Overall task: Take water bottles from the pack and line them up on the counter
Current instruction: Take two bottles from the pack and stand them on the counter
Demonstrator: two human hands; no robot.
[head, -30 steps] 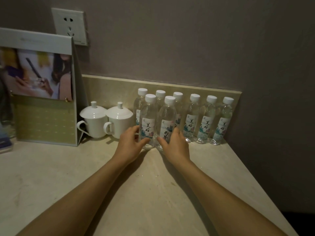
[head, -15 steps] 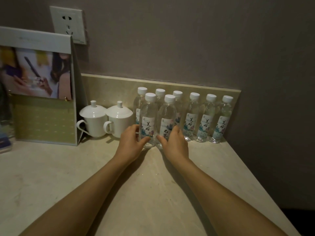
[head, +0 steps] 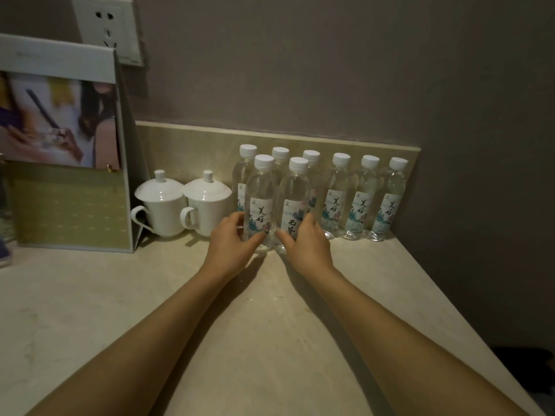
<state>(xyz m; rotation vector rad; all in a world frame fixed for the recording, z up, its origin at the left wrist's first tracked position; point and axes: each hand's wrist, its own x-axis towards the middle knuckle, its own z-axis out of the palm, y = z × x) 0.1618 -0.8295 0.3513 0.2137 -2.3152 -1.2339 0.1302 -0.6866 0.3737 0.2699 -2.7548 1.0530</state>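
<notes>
Several clear water bottles with white caps stand upright on the beige counter (head: pixel 90 310). A back row (head: pixel 365 199) runs along the low backsplash to the right corner. Two more stand in front of it, side by side. My left hand (head: pixel 231 244) grips the lower part of the front left bottle (head: pixel 260 199), thumb across its front. My right hand (head: pixel 306 246) grips the lower part of the front right bottle (head: pixel 294 202) in the same way. Both front bottles rest on the counter. No pack is in view.
Two white lidded cups (head: pixel 163 202) (head: pixel 207 202) stand just left of the bottles. A standing display card (head: pixel 66 145) fills the far left, with a wall socket (head: pixel 108 25) above it. Walls close the back and right; the counter's right edge slants toward me.
</notes>
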